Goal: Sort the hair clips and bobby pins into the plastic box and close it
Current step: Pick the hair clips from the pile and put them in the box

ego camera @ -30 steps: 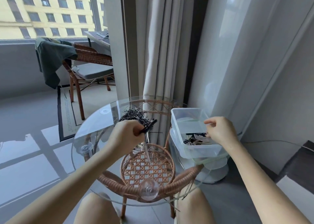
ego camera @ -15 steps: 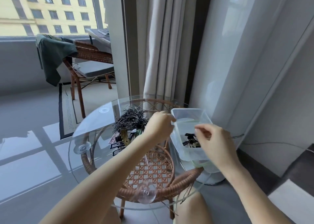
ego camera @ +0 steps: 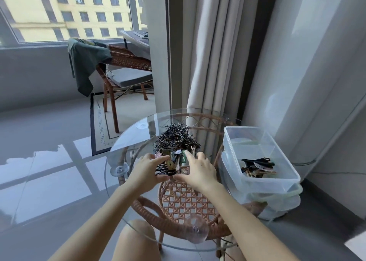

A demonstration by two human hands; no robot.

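Observation:
A heap of black bobby pins point(ego camera: 175, 137) lies on the round glass table point(ego camera: 126, 142), with a cluster of hair clips point(ego camera: 171, 161) just in front of it. My left hand point(ego camera: 147, 171) and my right hand point(ego camera: 198, 168) cup that cluster from either side, fingers curled against the clips. A clear plastic box point(ego camera: 257, 183) with no lid on stands at the table's right edge. Several dark and pale clips point(ego camera: 257, 166) lie in its near compartment; the far compartment looks empty.
The glass top rests on a rattan frame point(ego camera: 184, 203) with suction pads. A second clear container or lid point(ego camera: 277, 199) sits under the box. Curtains point(ego camera: 208, 62) hang behind the table. A wicker chair point(ego camera: 126, 66) with a green cloth stands at the back left. My knees show below the glass.
Both hands left the box and moved left onto the clip cluster in front of the bobby pins. The clip my left hand held a second ago is no longer in it.

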